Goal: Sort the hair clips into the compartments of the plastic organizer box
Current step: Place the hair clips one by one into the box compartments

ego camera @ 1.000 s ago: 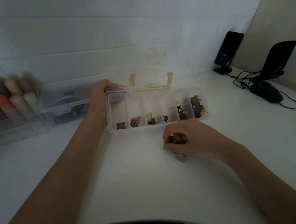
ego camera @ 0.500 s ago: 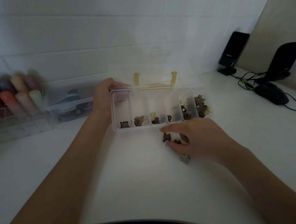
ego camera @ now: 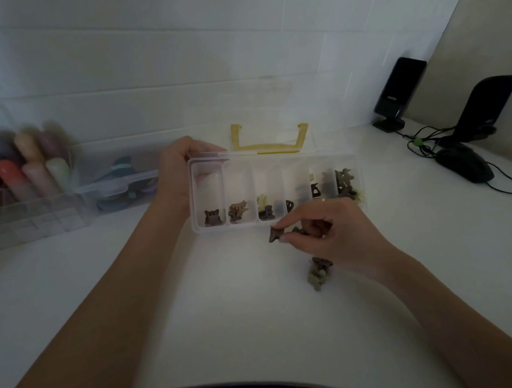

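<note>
While two loose clips (ego camera: 318, 272) are left on the table (ego camera: 225, 314), a small dark clip (ego camera: 275, 233) is pinched by the right hand (ego camera: 328, 234), the organizer box (ego camera: 209, 229) gripped by the left hand (ego camera: 176, 174).

— What sort of place is this?
— A home desk corner: white counter (ego camera: 225, 314), tiled wall (ego camera: 182, 64), two black speakers (ego camera: 399, 93), a computer mouse (ego camera: 463, 162), clear storage boxes (ego camera: 42, 205).
</note>
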